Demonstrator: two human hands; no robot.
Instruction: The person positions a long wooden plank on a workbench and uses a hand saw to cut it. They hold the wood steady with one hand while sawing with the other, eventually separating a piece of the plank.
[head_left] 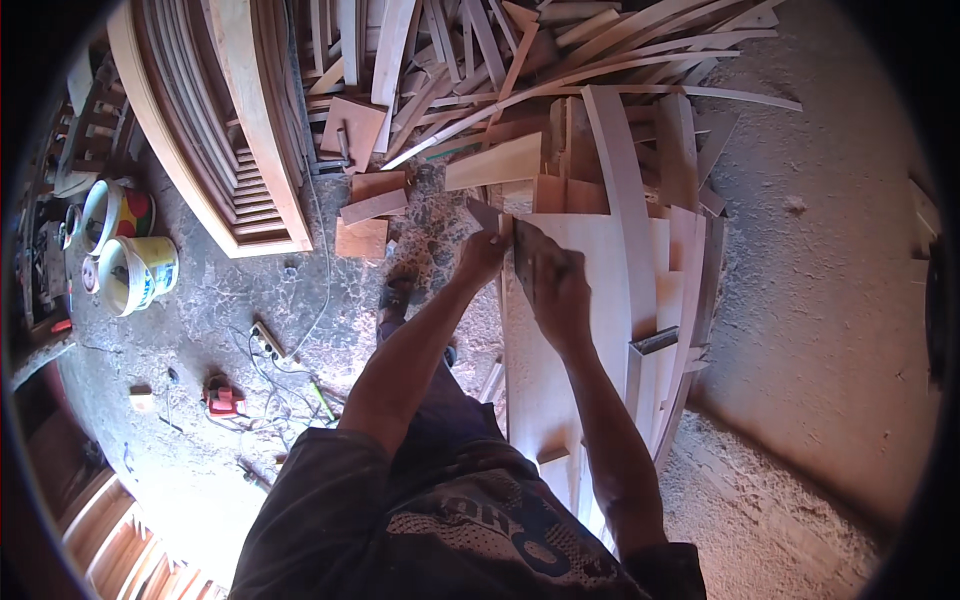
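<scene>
My left hand (481, 260) is closed at the left edge of a wide pale board (560, 330). A flat, grey, pointed piece (483, 214) sticks out past its fingers, its kind unclear. Just right of it, my right hand (560, 290) is closed around a dark, narrow, flat piece (524, 252), which lies over the far end of the board. Fingers cover much of this dark piece, so I cannot make out what it is. The two hands are close together but apart.
Curved wooden frames (270, 120) lean at the far left. Offcuts and strips (470, 60) pile up at the back. Buckets (150, 272), a power strip (268, 340), cables and a red tool (222, 398) sit on the left floor. A wall (820, 260) rises at right.
</scene>
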